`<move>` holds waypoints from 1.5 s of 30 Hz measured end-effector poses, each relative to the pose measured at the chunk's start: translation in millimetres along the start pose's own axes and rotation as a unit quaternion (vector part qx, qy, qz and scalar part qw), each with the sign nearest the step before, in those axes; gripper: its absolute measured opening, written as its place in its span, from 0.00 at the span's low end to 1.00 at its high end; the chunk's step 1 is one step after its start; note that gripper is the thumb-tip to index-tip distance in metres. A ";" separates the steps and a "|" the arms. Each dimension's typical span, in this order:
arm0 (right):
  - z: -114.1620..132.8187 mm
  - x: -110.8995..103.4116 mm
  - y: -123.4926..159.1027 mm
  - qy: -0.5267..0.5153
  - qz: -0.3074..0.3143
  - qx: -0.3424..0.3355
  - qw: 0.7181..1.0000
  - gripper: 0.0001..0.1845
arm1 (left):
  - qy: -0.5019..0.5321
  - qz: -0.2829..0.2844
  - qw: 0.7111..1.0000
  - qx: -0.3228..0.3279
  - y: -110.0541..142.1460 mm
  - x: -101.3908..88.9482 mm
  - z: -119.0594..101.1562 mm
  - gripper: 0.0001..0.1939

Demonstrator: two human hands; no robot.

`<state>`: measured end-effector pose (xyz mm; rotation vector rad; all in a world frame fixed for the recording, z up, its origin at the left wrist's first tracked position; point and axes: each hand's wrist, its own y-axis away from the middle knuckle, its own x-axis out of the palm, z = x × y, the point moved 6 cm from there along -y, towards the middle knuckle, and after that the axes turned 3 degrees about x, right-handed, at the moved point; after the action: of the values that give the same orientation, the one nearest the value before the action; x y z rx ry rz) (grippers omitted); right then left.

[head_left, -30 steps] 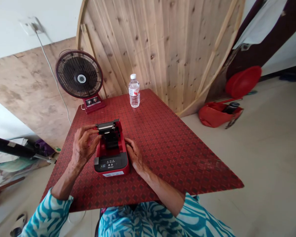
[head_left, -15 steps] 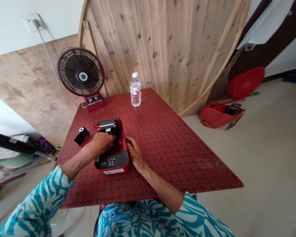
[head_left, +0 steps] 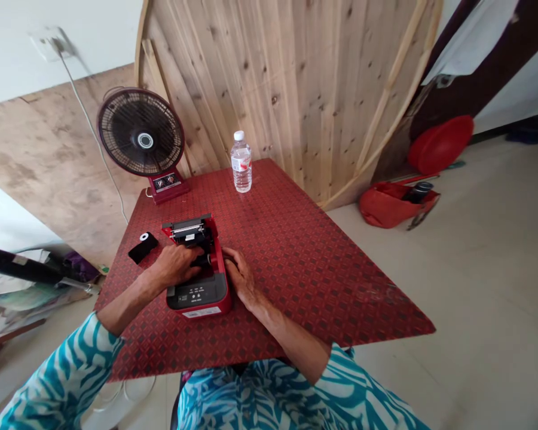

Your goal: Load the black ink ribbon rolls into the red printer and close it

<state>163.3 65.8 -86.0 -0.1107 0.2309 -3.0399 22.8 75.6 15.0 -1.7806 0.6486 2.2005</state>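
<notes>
A small red and black label printer (head_left: 197, 292) sits on the red patterned table (head_left: 305, 263) with its lid (head_left: 186, 228) raised at the far end. My left hand (head_left: 174, 266) reaches into the open compartment, its fingers curled over the black parts inside; what they hold, if anything, is hidden. My right hand (head_left: 238, 278) rests against the printer's right side, fingers bent along its edge. A black roll with a white core (head_left: 142, 246) lies on the table left of the printer.
A dark red desk fan (head_left: 142, 140) stands at the table's far left, its cord running up the wall. A water bottle (head_left: 241, 162) stands at the far edge. Wooden panels lean behind. A red bag (head_left: 394, 206) and red basin (head_left: 439, 143) lie on the floor to the right.
My left hand moved from the raised lid's left edge down into the open compartment. The black roll came into view on the table. My right hand stayed at the printer's side.
</notes>
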 end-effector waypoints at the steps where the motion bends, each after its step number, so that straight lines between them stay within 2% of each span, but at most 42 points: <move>1: 0.1 -0.2 0.4 0.001 0.001 0.001 1.000 0.18 | 0.009 -0.010 1.000 0.000 0.8 0.0 0.8 0.16; 5: -2.1 -1.7 1.1 0.002 -0.004 0.008 1.000 0.18 | 0.066 -0.035 0.997 0.016 1.2 -0.8 4.2 0.15; 11: -4.5 -0.8 0.6 0.007 0.000 0.009 1.000 0.18 | 0.174 -0.076 0.978 0.089 7.3 -7.5 10.6 0.15; 14: -4.6 -1.5 1.1 0.014 -0.003 0.012 1.000 0.19 | 0.201 -0.111 0.965 0.124 23.7 -16.6 9.4 0.15; 16: -3.6 -1.8 1.7 0.015 0.001 0.013 1.000 0.19 | 0.244 -0.133 0.953 0.119 42.2 -24.3 15.3 0.14; 18: -2.2 -1.8 2.1 0.014 0.007 0.015 1.000 0.19 | 0.303 -0.160 0.937 0.066 66.1 -29.9 33.4 0.14; 20: -1.8 -1.8 2.3 0.012 0.012 0.018 1.000 0.19 | 0.363 -0.199 0.909 -0.037 95.3 -29.8 64.1 0.17; 22: -2.7 -2.1 2.0 0.008 0.008 0.020 1.000 0.19 | 0.396 -0.243 0.871 -0.159 128.6 -22.1 98.8 0.21; 24: -4.7 -2.6 1.4 0.004 0.001 0.019 1.000 0.19 | 0.408 -0.265 0.837 -0.252 159.0 -7.7 126.4 0.25; 26: -7.1 -2.9 0.9 0.005 -0.005 0.017 1.000 0.19 | 0.382 -0.270 0.826 -0.313 181.3 8.1 143.9 0.25; 28: -9.6 -3.1 0.5 0.008 -0.005 0.016 1.000 0.19 | 0.346 -0.265 0.837 -0.331 191.7 22.0 150.1 0.25; 30: -11.4 -3.8 0.5 0.010 -0.005 0.016 1.000 0.20 | 0.328 -0.257 0.852 -0.317 191.0 33.3 147.5 0.24; 32: -12.2 -4.9 0.9 0.011 -0.005 0.018 1.000 0.20 | 0.343 -0.256 0.854 -0.296 184.1 42.8 141.1 0.26; 37: -10.4 -5.9 2.4 0.020 0.001 0.024 1.000 0.21 | 0.466 -0.295 0.795 -0.250 158.6 68.0 132.7 0.33; 40: -8.8 -5.9 3.0 0.021 -0.001 0.018 1.000 0.22 | 0.501 -0.293 0.780 -0.235 141.9 85.5 133.8 0.29; 43: -10.4 -5.8 2.9 0.023 -0.004 0.019 1.000 0.22 | 0.503 -0.313 0.771 -0.235 127.9 89.8 133.4 0.27; 45: -12.4 -6.1 2.6 0.023 -0.007 0.024 0.999 0.22 | 0.472 -0.321 0.788 -0.230 116.8 82.8 128.5 0.25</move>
<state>168.6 65.7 -99.0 -0.0406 0.1613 -3.0616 -159.6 27.4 -22.5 -2.7762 -0.4106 0.9461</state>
